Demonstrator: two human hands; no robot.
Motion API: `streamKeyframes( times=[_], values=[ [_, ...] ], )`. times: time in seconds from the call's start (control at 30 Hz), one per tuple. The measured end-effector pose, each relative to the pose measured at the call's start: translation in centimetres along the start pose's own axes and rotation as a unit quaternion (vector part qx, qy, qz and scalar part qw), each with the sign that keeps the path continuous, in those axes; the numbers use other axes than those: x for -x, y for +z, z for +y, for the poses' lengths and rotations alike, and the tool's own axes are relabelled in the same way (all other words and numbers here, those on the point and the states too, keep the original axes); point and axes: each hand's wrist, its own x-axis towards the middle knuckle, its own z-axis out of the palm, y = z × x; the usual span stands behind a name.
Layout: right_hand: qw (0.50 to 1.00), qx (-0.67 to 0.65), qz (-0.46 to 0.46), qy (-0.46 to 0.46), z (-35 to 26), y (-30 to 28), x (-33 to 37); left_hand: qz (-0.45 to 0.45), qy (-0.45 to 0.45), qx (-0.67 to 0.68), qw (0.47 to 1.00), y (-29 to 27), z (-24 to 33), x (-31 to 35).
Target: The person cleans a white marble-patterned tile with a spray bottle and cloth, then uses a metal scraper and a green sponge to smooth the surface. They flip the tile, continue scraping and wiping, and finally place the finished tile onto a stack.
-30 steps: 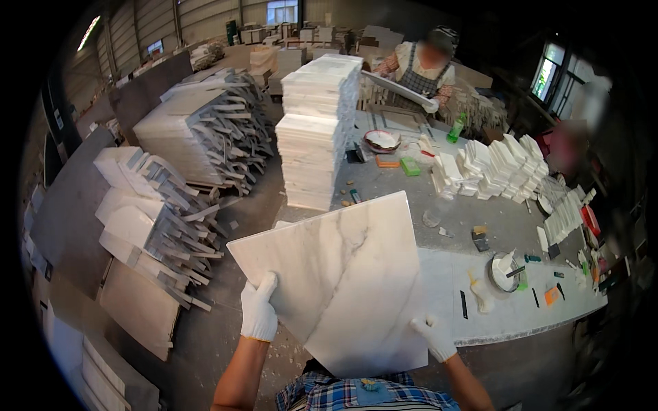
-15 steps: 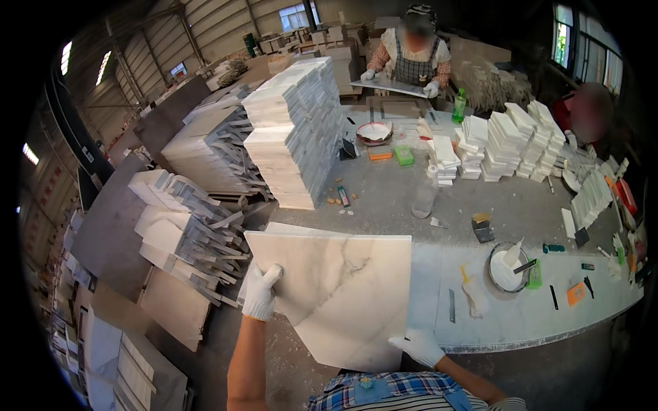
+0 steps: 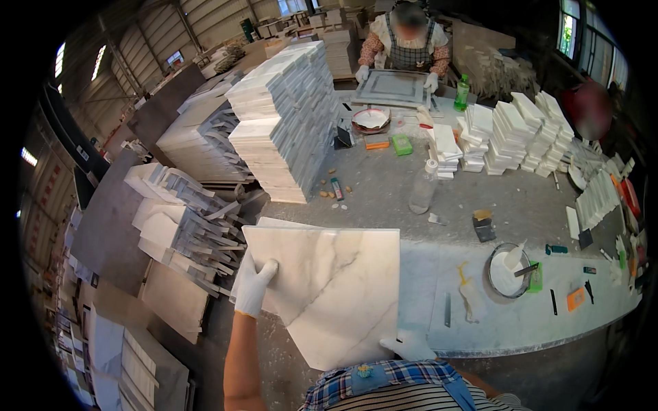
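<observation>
Your grey-veined marble slab (image 3: 336, 288) lies between your two hands, tilted in front of your plaid apron (image 3: 394, 380), by the near side of the table (image 3: 384, 192). From your left hand (image 3: 255, 284) it spreads to the right; from your right hand (image 3: 410, 348) it reaches up and leftward. Your left hand is clamped on its left edge, thumb on the veined face, and is the nearer one to the tall slab stack (image 3: 274, 161). Your right hand is at the lower right corner, partly hidden, so I cannot tell whether it grips. Foreshortening leaves the slab's long axis unclear. Counted: one slab between your hands, one second pale slab (image 3: 274, 222) showing behind its top edge, one tall stack, one nearer bowl (image 3: 491, 274), one farther bowl (image 3: 371, 130), one clear bottle (image 3: 423, 188), one green bottle (image 3: 462, 94), and one co-worker (image 3: 409, 55) at one framed panel (image 3: 391, 85)
</observation>
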Motion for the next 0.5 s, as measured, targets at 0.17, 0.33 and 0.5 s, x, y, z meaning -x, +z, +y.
streamKeyframes(
  times=[0.17, 0.33, 0.5],
  values=[
    [1.000, -0.004, -0.021, -0.001, 0.7, 0.4, -0.2, 0.181, 0.334, -0.369, 0.848, 5.1, 9.8, 2.9],
    [0.999, -0.046, -0.010, -0.013, -0.5, 0.5, 0.2, 0.025, 0.517, -0.336, 0.787, 11.8, 16.1, 2.5],
    [0.993, 0.110, -0.008, -0.048, 2.7, 0.9, -0.9, 0.003, 0.445, -0.354, 0.822, 15.0, 15.6, 1.9]
  ],
)
